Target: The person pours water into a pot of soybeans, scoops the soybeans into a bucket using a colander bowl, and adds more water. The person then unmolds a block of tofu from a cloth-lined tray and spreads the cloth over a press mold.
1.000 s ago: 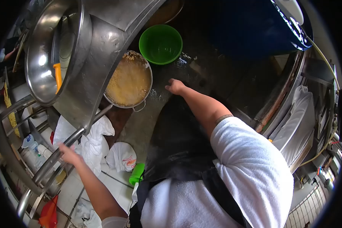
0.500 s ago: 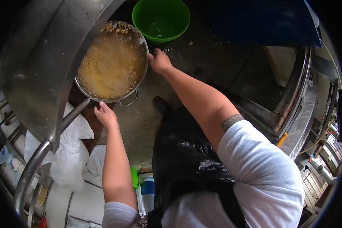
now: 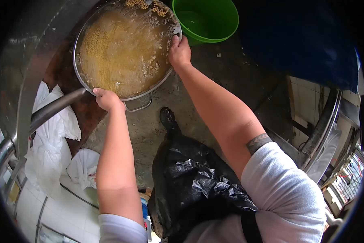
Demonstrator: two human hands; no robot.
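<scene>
A wide metal pot (image 3: 149,90) holds small yellow beans (image 3: 113,52) in cloudy, foamy liquid. My left hand (image 3: 108,99) grips the pot's near rim at its lower left, thumb on top and the other fingers hidden below. On the right side of the rim, my right hand (image 3: 179,52) is closed round the edge, its thumb over it. A wire handle hangs from the pot's near side between my hands. Just beyond my right hand stands a green basin (image 3: 208,24), close to the pot.
A metal sheet (image 3: 12,73) and a metal pipe (image 3: 56,107) border the left side. White bags (image 3: 50,141) lie below them. A blue container (image 3: 295,44) stands at the upper right, above a dark metal frame (image 3: 321,125). My boot (image 3: 168,117) is on the wet floor.
Both hands have reached the pot and closed on its rim; my left hand came from beside the metal pipe. The view has moved nearer the pot, which appears larger.
</scene>
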